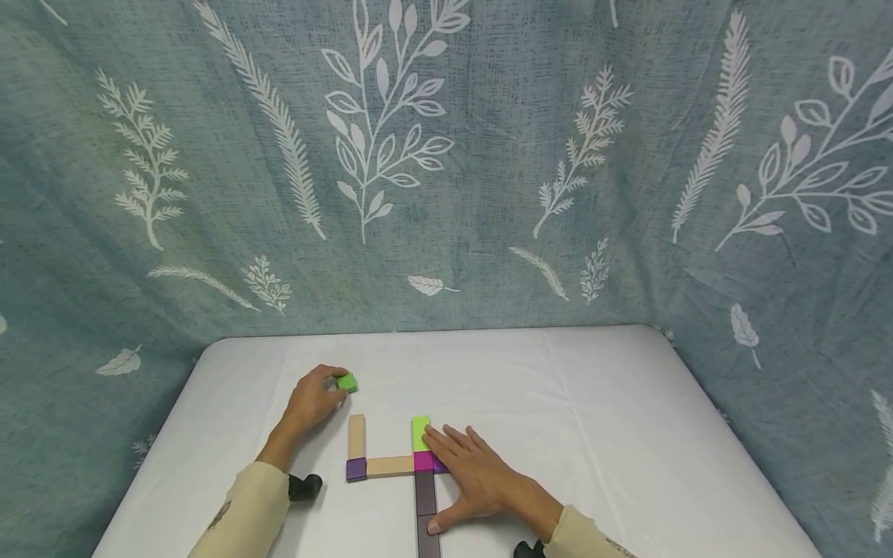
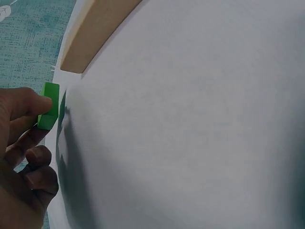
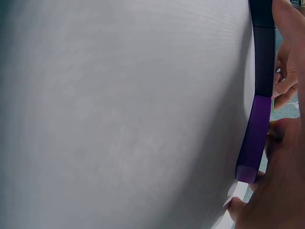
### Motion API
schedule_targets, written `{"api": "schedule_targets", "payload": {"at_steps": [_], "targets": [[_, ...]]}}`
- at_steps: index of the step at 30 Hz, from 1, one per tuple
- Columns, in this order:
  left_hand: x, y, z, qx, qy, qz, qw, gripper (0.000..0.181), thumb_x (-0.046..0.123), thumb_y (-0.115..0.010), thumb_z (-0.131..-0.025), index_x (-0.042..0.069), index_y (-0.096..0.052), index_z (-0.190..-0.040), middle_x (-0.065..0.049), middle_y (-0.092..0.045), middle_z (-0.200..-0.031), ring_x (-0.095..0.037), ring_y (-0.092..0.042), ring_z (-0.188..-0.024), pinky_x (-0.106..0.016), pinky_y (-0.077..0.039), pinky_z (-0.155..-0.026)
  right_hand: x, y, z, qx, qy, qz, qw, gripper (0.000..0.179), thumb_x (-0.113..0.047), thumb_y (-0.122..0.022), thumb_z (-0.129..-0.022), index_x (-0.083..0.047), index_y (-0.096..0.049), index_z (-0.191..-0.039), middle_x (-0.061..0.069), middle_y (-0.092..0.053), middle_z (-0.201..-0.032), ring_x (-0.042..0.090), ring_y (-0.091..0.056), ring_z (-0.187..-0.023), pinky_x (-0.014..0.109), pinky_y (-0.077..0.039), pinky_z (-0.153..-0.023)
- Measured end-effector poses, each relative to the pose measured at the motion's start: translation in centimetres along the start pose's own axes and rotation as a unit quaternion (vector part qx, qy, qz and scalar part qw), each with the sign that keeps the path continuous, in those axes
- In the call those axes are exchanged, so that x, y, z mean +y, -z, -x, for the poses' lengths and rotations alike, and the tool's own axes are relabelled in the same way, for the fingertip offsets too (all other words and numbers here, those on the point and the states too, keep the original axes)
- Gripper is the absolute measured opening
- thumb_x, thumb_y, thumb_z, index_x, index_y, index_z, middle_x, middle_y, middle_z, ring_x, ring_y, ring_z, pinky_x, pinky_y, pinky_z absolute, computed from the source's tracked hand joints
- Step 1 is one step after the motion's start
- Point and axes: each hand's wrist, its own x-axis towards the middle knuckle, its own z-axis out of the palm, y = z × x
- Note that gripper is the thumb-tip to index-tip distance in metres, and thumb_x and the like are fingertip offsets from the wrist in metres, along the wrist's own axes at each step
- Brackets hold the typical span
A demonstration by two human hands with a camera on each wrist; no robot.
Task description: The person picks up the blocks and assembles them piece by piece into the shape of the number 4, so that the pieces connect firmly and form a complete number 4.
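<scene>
My left hand (image 1: 314, 399) pinches a small green block (image 1: 347, 383) between thumb and fingers, left of the laid blocks; the left wrist view shows the same green block (image 2: 49, 106) just off the white cloth. My right hand (image 1: 481, 480) lies spread over the right side of the arrangement, its fingertips by a lime block (image 1: 420, 432) and its thumb at a dark block (image 1: 429, 535). Below the lime block come a magenta block (image 1: 423, 461) and another dark block (image 1: 425, 493). A purple block (image 3: 255, 138) sits partly under the right hand.
Left of the magenta block, a flat wooden block (image 1: 391, 466) runs to a dark purple cube (image 1: 356, 470). An upright-running wooden block (image 1: 356, 435) extends from that cube away from me. White cloth covers the table (image 1: 593, 411); a leaf-patterned curtain (image 1: 488, 155) hangs behind.
</scene>
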Motion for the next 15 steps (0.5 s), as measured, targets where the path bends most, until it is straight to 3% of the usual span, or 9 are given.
{"api": "schedule_targets", "payload": {"at_steps": [15], "targets": [[0.6, 0.6, 1.4, -0.050, -0.032, 0.016, 0.9981, 0.037, 0.011, -0.071, -0.086, 0.004, -0.070, -0.123, -0.020, -0.062, -0.132, -0.046, -0.048, -0.132, -0.062, -0.035, -0.109, 0.0, -0.1, 0.0, -0.002, -0.002, -0.005, 1.0000, 0.129, -0.087, -0.066, -0.067, -0.015, -0.018, -0.163, 0.000, -0.014, -0.169, 0.031, -0.015, -0.153, 0.057, -0.010, -0.120]]}}
